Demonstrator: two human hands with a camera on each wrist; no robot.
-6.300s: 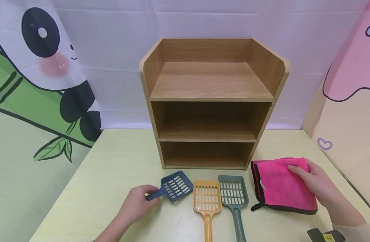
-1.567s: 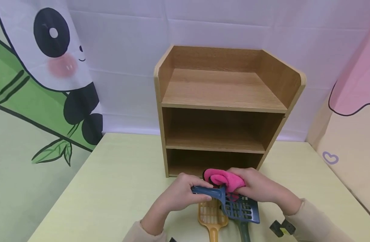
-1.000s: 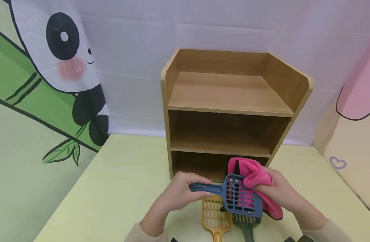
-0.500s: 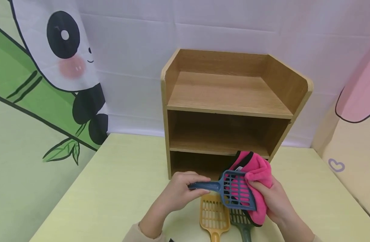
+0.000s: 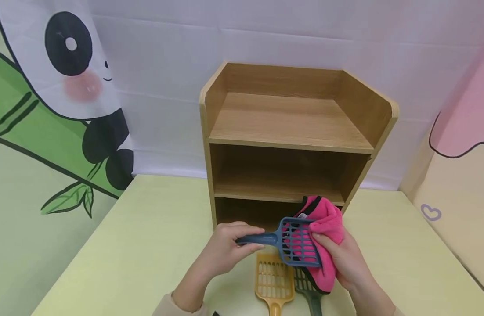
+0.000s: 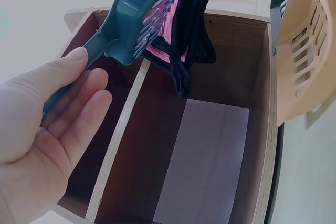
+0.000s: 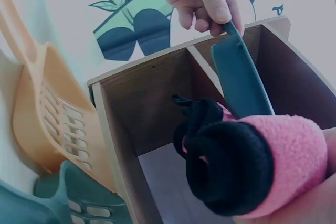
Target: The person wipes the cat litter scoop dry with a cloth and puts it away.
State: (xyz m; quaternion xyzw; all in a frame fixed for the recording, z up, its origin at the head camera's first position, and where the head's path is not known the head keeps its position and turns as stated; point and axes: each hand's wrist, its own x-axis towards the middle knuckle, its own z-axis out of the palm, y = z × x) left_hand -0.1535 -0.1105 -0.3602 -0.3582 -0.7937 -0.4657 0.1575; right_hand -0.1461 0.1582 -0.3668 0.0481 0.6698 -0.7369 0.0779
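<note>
My left hand (image 5: 225, 248) pinches the handle of a blue litter scoop (image 5: 291, 241) between thumb and fingers, raised above the table with its slotted head to the right. A pink cloth (image 5: 325, 263) with black edging is bunched in my right hand (image 5: 350, 259). It wraps the scoop's far edge and lies behind the slots, where its pink shows through. In the right wrist view the folded cloth (image 7: 286, 156) hides most of the scoop's head. Beneath lie a yellow litter scoop (image 5: 274, 278) and a dark green litter scoop (image 5: 314, 303), the green one partly covered by the cloth.
A wooden shelf unit (image 5: 287, 142) with three levels stands just behind the hands, against a pale backdrop (image 5: 167, 87). The light table (image 5: 119, 245) extends to both sides. A panda picture (image 5: 81, 83) is on the left.
Earlier the blue scoop and folded cloth lay on the table, far apart. Both were lifted and brought together. Lately the cloth has shifted from the scoop's slots to its right edge and behind it.
</note>
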